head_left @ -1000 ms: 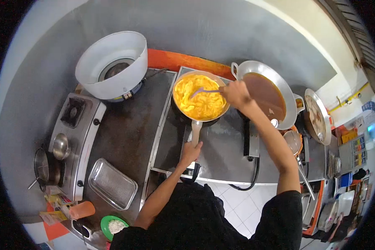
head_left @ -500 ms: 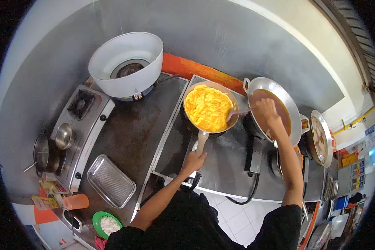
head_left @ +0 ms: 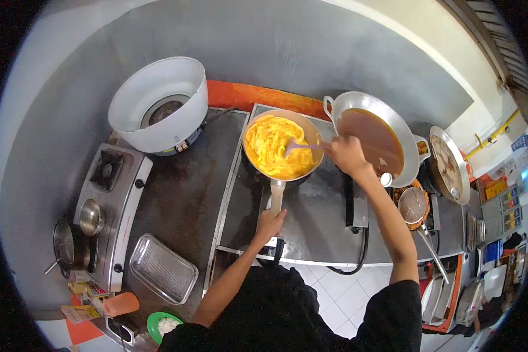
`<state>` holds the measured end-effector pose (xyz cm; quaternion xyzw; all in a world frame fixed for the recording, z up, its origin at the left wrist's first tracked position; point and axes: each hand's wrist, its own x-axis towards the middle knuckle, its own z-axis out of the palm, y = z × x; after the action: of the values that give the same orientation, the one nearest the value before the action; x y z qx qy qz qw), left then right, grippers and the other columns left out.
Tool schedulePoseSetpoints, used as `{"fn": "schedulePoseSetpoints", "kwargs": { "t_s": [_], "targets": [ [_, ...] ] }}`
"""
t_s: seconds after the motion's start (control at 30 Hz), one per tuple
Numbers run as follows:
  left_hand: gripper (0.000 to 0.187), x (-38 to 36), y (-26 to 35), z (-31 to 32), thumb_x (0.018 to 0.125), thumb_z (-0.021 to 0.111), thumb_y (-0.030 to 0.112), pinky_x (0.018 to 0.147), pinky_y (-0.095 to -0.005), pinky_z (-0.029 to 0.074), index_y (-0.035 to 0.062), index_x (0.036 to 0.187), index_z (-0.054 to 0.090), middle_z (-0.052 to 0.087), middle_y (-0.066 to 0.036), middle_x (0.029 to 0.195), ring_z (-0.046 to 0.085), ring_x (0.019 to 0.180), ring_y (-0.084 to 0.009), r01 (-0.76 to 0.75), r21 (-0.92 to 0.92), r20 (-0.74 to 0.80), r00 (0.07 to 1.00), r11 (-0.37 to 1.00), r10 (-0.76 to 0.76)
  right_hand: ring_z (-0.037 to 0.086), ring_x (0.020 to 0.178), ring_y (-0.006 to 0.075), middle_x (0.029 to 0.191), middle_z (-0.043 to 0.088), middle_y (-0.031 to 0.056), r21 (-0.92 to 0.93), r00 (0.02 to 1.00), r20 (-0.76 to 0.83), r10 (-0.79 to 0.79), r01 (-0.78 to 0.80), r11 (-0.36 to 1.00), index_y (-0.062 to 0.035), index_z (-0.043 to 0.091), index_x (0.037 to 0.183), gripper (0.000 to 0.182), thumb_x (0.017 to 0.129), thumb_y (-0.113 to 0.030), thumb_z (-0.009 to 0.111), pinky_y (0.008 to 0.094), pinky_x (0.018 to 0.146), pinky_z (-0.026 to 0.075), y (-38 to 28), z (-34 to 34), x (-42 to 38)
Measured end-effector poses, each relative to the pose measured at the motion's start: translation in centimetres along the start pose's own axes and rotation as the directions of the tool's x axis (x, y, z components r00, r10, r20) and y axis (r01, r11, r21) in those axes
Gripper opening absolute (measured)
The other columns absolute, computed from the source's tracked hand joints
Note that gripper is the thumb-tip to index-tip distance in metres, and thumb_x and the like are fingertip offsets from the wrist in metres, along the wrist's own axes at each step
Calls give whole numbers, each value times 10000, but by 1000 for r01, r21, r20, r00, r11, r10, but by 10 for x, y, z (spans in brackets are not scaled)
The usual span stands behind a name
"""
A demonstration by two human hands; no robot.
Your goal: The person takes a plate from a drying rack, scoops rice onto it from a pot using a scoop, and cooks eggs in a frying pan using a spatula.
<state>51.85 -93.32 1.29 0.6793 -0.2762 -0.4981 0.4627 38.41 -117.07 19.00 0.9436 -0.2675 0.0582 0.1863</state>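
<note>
My left hand [head_left: 270, 224] is wrapped round the pale handle of a frying pan [head_left: 277, 190] at the middle of the counter. Soft yellow scrambled eggs [head_left: 268, 154] spread over most of the pan's inside, folded in loose curds. Above the pan's right rim, my right hand [head_left: 347, 155] grips a mauve spatula [head_left: 307, 146], and the blade rests in the eggs near the pan's centre. Just beyond the right hand stands a large metal wok [head_left: 406, 120] with brown liquid [head_left: 366, 132] in it.
Far left are a white round-walled cooker [head_left: 193, 102], a two-burner stove [head_left: 129, 193] and a clear tray [head_left: 164, 270]. A green plate [head_left: 154, 328] holds white food. To the right, a strainer [head_left: 413, 204] lies over orange food, beside a second wok [head_left: 460, 158].
The spatula and my right hand have swept left, from the pan's right edge to its centre, and the eggs are folded differently. The camera view has shifted, showing the strainer more fully.
</note>
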Motion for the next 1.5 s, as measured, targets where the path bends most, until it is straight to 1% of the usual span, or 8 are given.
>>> {"fn": "schedulePoseSetpoints", "kwargs": {
  "t_s": [0.2, 0.43, 0.73, 0.97, 1.03, 1.17, 1.3, 1.5],
  "targets": [
    [374, -3, 5, -4, 905, 616, 281, 365, -336, 409, 9, 660, 544, 502, -46, 457, 533, 367, -179, 6, 33, 17, 1000, 999, -7, 670, 677, 304, 703, 663, 127, -51, 960, 176, 216, -211, 976, -139, 710, 806, 142, 838, -255, 635, 423, 612, 512, -20, -110, -23],
    [363, -1, 0, -2, 906, 616, 282, 351, -333, 417, 8, 681, 536, 515, -42, 478, 536, 366, -174, 14, -25, 26, 1000, 1000, -14, 683, 743, 263, 772, 683, 111, -289, 935, 227, 274, -204, 935, -100, 721, 779, 130, 806, -197, 638, 386, 648, 533, 6, -43, 9],
    [347, -4, 4, -6, 909, 613, 279, 348, -327, 425, 6, 709, 535, 505, -41, 469, 531, 358, -171, -1, -14, 37, 999, 1000, 2, 639, 788, 297, 806, 614, 126, -82, 995, -79, -66, 59, 995, -105, 685, 827, 157, 852, -179, 550, 428, 643, 509, 15, 15, 40],
    [381, 1, -4, -6, 912, 611, 315, 358, -342, 428, -13, 723, 570, 526, -68, 461, 539, 360, -186, -46, -13, 52, 998, 999, 47, 651, 671, 336, 716, 650, 151, -86, 999, 17, 39, -37, 996, -101, 691, 767, 199, 835, -268, 605, 440, 604, 512, 37, -66, -11],
    [397, 4, -10, -4, 914, 609, 327, 363, -345, 435, -22, 725, 583, 534, -78, 460, 546, 364, -188, -35, -28, 40, 999, 999, 36, 642, 613, 346, 656, 636, 158, -161, 964, 233, 130, -94, 982, -122, 694, 776, 192, 838, -284, 611, 455, 569, 502, 33, -85, -25],
    [385, -4, 2, -8, 903, 627, 292, 356, -350, 423, -16, 680, 565, 541, -78, 472, 551, 368, -197, 12, -62, 6, 1000, 998, -12, 644, 599, 343, 616, 625, 144, 118, 962, 246, -117, 90, 989, -171, 682, 781, 139, 853, -251, 594, 461, 542, 498, -21, -103, -27],
    [372, -5, 4, -7, 887, 644, 270, 350, -353, 416, -23, 672, 562, 546, -84, 481, 555, 374, -201, 30, -29, -3, 1000, 999, -30, 689, 639, 231, 671, 669, 81, -92, 939, 316, -135, 172, 981, -137, 646, 700, 105, 798, -166, 621, 347, 523, 519, -80, -47, -25],
    [400, -6, 4, -8, 881, 648, 322, 384, -362, 454, -48, 734, 614, 545, -97, 464, 569, 380, -219, 11, 25, -17, 1000, 1000, -11, 695, 676, 248, 714, 680, 88, -197, 967, 250, 44, 6, 980, -125, 645, 728, 75, 797, -149, 625, 333, 522, 523, -117, -4, 0]
  ]
}}
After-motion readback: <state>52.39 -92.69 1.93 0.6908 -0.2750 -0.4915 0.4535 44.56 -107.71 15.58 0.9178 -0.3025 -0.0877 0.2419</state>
